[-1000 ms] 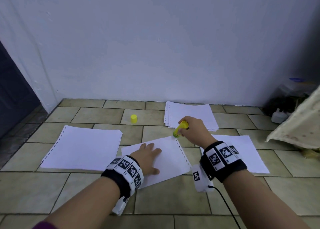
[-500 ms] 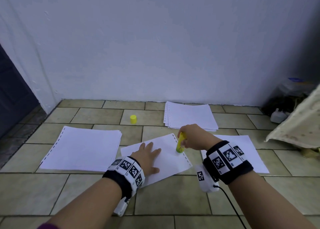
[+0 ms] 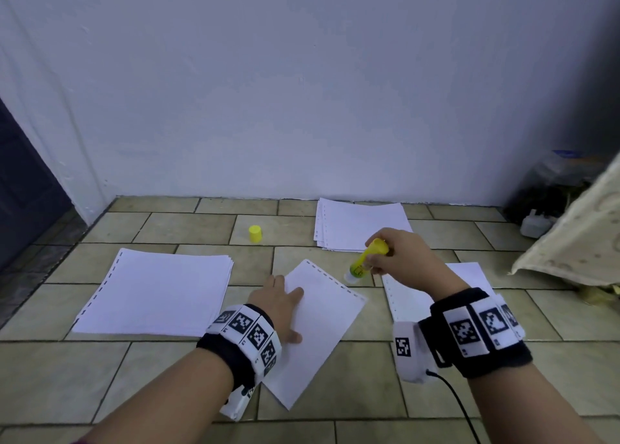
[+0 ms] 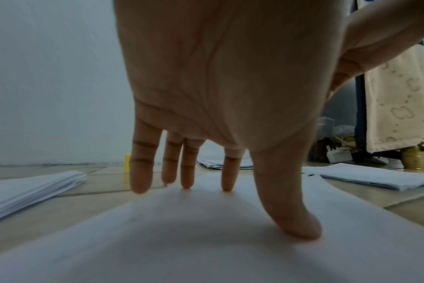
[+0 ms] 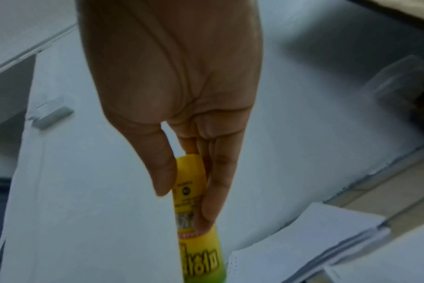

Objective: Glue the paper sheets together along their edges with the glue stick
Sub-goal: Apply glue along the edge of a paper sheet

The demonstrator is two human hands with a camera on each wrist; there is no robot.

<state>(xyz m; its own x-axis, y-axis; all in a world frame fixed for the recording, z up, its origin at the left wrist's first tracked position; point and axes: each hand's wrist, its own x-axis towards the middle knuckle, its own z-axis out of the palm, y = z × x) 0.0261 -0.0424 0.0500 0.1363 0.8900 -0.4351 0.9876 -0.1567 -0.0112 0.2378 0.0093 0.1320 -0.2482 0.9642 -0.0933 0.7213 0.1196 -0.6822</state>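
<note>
Pinching the glue stick (image 3: 366, 259) between thumb and fingers, my right hand (image 3: 401, 259) holds it tilted, yellow base up and uncapped tip down. On the right wrist view the thumb and fingers (image 5: 215, 183) lie along either side of the yellow barrel (image 5: 191, 193), whose lower part turns green with printed lettering. From the head view the tip sits just past the perforated far edge of the middle sheet (image 3: 322, 329); I cannot tell whether it touches the tiled floor (image 3: 335, 406) or hangs just above it.

My left hand (image 3: 280, 304) lies flat on that same sheet, fingers straight and spread, gripping nothing. The left wrist view shows the fingertips (image 4: 226, 183) and thumb pressing the sheet (image 4: 206, 239) down near its left edge.

Taking the middle sheet as landmark: it is a single white page, turned at an angle, with a punched strip along its far right edge. Left of it lies a squared stack of white paper (image 3: 157, 296) with a punched left edge. Beyond it, near the wall (image 3: 302, 91), sits another stack (image 3: 359, 224). Right of it, partly under my right wrist, lies more paper (image 3: 412, 296). The yellow cap (image 3: 255, 233) stands upright on the floor beyond the sheet, between the left and far stacks.
</note>
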